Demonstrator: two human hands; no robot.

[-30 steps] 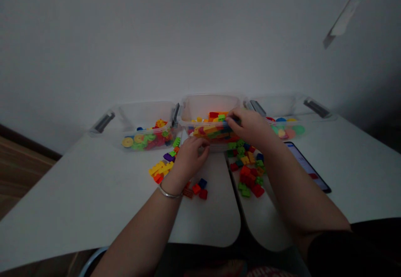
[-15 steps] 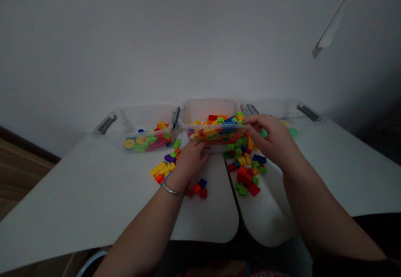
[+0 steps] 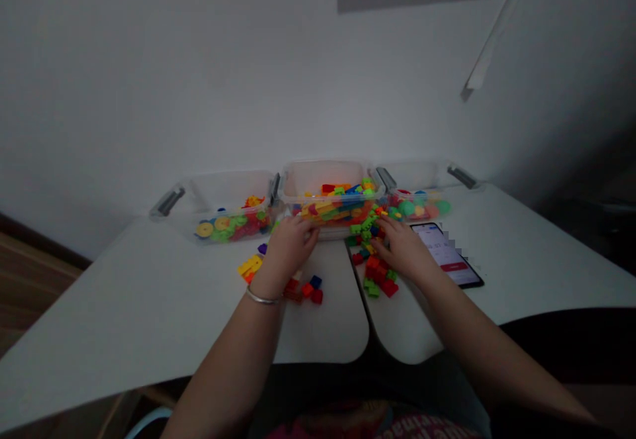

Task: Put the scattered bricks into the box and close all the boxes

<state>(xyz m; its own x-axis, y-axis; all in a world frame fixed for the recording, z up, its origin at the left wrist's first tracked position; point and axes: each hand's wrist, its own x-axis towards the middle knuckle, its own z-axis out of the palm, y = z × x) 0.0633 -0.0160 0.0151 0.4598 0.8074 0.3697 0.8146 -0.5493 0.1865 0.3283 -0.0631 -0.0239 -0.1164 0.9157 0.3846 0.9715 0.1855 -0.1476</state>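
Note:
My left hand [image 3: 292, 248], with a silver bangle at the wrist, reaches over loose toy bricks just in front of the middle clear box [image 3: 325, 197]. Its fingers are bent forward with the thumb apart, and nothing shows in them; part of what lies beneath is hidden. At the right-hand pile of bricks [image 3: 378, 273], my right hand [image 3: 405, 248] has its fingers and thumb spread around green and yellow bricks. No brick is visibly lifted. Yellow bricks [image 3: 250, 267] lie left of my left hand, and a small group of red and blue bricks [image 3: 313, 290] lies between my arms.
Colourful pieces half fill the middle box. A left clear box [image 3: 233, 217] and a right clear box [image 3: 420, 197] hold more pieces against the wall. A lit phone [image 3: 450, 253] lies beside my right forearm. A dark gap [image 3: 365, 300] splits the white tabletop.
My right hand has come down from the middle box's right rim to the bricks in front. The phone and right box now show more. My left hand stays near its place; the view shifted slightly.

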